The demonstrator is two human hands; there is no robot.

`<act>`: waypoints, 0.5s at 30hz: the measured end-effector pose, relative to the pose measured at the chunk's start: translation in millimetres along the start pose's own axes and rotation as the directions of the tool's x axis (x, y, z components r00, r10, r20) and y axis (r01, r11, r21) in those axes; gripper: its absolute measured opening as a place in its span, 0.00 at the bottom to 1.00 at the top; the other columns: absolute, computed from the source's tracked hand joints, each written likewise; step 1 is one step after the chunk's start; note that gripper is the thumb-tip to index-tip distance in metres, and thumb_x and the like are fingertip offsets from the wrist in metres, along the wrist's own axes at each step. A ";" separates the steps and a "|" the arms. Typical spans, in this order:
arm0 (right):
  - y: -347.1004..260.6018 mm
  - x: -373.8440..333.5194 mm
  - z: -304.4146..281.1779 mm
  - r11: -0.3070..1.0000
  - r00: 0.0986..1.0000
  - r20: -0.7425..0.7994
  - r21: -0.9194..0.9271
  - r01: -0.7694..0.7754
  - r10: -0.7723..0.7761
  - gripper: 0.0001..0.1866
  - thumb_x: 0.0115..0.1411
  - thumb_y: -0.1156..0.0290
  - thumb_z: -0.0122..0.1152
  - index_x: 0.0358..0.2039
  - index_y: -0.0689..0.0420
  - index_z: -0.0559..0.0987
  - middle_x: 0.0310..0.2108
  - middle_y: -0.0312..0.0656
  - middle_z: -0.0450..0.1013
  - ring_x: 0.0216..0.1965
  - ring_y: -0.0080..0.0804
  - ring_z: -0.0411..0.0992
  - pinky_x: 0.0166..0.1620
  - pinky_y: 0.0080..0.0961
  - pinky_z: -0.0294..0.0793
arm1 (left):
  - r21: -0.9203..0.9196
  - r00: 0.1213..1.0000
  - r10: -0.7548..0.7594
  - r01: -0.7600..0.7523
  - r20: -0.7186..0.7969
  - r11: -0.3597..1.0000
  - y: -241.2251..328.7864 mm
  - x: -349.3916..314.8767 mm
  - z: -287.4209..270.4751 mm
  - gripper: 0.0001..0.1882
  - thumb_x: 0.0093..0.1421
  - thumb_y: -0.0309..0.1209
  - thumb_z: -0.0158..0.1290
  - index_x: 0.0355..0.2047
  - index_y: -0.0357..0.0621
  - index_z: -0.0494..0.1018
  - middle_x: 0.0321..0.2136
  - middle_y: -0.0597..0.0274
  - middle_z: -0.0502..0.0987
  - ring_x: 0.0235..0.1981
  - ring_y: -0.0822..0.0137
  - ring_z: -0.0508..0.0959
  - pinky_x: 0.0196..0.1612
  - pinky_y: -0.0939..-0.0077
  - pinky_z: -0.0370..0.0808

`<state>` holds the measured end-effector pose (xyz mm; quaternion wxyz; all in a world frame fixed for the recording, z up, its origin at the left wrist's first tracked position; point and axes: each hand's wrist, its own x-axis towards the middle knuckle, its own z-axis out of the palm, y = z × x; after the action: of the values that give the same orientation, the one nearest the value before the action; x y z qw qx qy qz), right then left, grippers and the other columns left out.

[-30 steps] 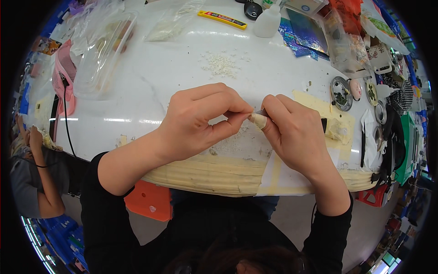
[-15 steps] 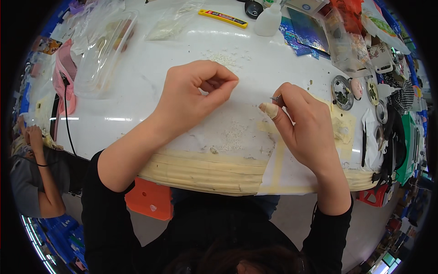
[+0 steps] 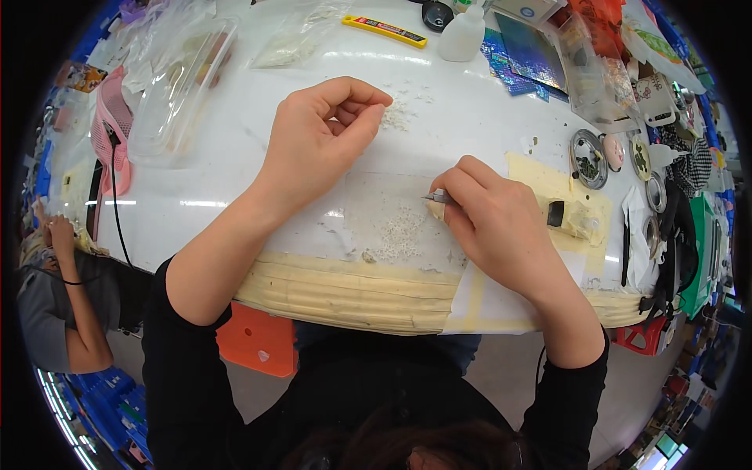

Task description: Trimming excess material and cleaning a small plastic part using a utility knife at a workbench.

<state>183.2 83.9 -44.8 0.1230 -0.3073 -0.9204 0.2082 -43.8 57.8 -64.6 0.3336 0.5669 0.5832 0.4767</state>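
Observation:
Over the middle of the white table (image 3: 227, 184), my left hand (image 3: 317, 141) is pinched, thumb against index finger. Whatever it may hold is too small to make out. Its fingertips are beside a far scatter of tiny whitish bits (image 3: 399, 117). My right hand (image 3: 497, 231), with a wrapped thumb, is closed around a small grey metal tool (image 3: 435, 197) whose short tip points left; the rest is hidden in the fingers. Just below that tip lies a nearer scatter of tiny white bits (image 3: 398, 239) on a thin, clear-looking sheet.
Cream tape (image 3: 337, 294) covers the near edge. Right stand a taped block (image 3: 576, 215), a round tin (image 3: 587, 159) and a black stick (image 3: 624, 254). Farther back are a yellow cutter (image 3: 384, 31), a white bottle (image 3: 462, 35) and a clear plastic box (image 3: 180, 94). Another person's arm (image 3: 82, 305) shows left.
My left hand has moved away and slightly left, toward the far scatter. My right hand has come left and nearer with the metal tool, uncovering the taped block.

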 end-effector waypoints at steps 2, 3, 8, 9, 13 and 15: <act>-0.9 -0.8 3.4 0.999 1.000 -0.004 -0.051 -0.001 0.001 0.09 0.52 0.80 0.58 0.35 0.58 0.75 0.31 0.41 0.69 0.25 0.42 0.71 0.27 0.34 0.69 | -0.080 0.995 -0.070 0.075 0.067 0.994 6.5 -4.0 0.9 0.08 0.62 0.27 0.54 0.40 0.38 0.78 0.28 0.69 0.77 0.27 0.82 0.73 0.28 0.86 0.72; -1.3 -0.5 3.6 0.998 1.000 0.012 -0.068 -0.011 0.012 0.09 0.52 0.80 0.57 0.36 0.58 0.75 0.31 0.41 0.69 0.26 0.42 0.71 0.27 0.34 0.69 | -0.119 0.989 -0.102 0.114 0.103 0.986 8.7 -5.6 1.8 0.09 0.62 0.27 0.54 0.40 0.38 0.78 0.29 0.69 0.77 0.27 0.82 0.73 0.28 0.86 0.72; -1.4 0.0 2.5 1.000 1.000 -0.021 -0.001 -0.009 0.009 0.09 0.52 0.82 0.58 0.35 0.59 0.74 0.30 0.42 0.67 0.26 0.40 0.70 0.27 0.31 0.68 | -0.248 0.958 -0.152 0.213 0.242 0.945 10.1 -10.5 5.3 0.10 0.62 0.27 0.54 0.43 0.37 0.77 0.32 0.65 0.79 0.30 0.80 0.75 0.32 0.85 0.74; -0.7 0.5 -0.7 0.998 0.999 -0.052 0.066 0.011 -0.008 0.09 0.52 0.82 0.58 0.35 0.60 0.73 0.30 0.42 0.67 0.26 0.40 0.71 0.27 0.32 0.69 | -0.293 0.944 -0.161 0.247 0.289 0.924 10.2 -11.0 5.7 0.11 0.62 0.26 0.54 0.44 0.37 0.77 0.33 0.63 0.80 0.30 0.79 0.76 0.34 0.85 0.75; -0.4 3.9 -13.4 0.941 0.984 -0.170 0.323 0.104 -0.050 0.10 0.52 0.85 0.56 0.36 0.62 0.72 0.31 0.43 0.68 0.26 0.38 0.70 0.27 0.29 0.70 | -0.493 0.866 -0.198 0.434 0.459 0.754 16.6 -20.2 11.9 0.13 0.64 0.26 0.53 0.48 0.35 0.75 0.39 0.58 0.80 0.37 0.74 0.80 0.42 0.81 0.78; -0.7 3.6 -14.3 0.909 0.979 -0.200 0.400 0.117 -0.038 0.10 0.51 0.86 0.55 0.35 0.63 0.72 0.31 0.42 0.67 0.26 0.35 0.69 0.28 0.26 0.71 | -0.543 0.819 -0.186 0.511 0.543 0.666 19.5 -20.8 12.8 0.14 0.65 0.26 0.52 0.50 0.35 0.74 0.41 0.56 0.80 0.41 0.71 0.81 0.45 0.79 0.79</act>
<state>185.2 90.0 -31.5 0.2793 -0.2562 -0.8519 0.3615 -22.4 37.8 -53.6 0.7244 0.3752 0.3807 0.4353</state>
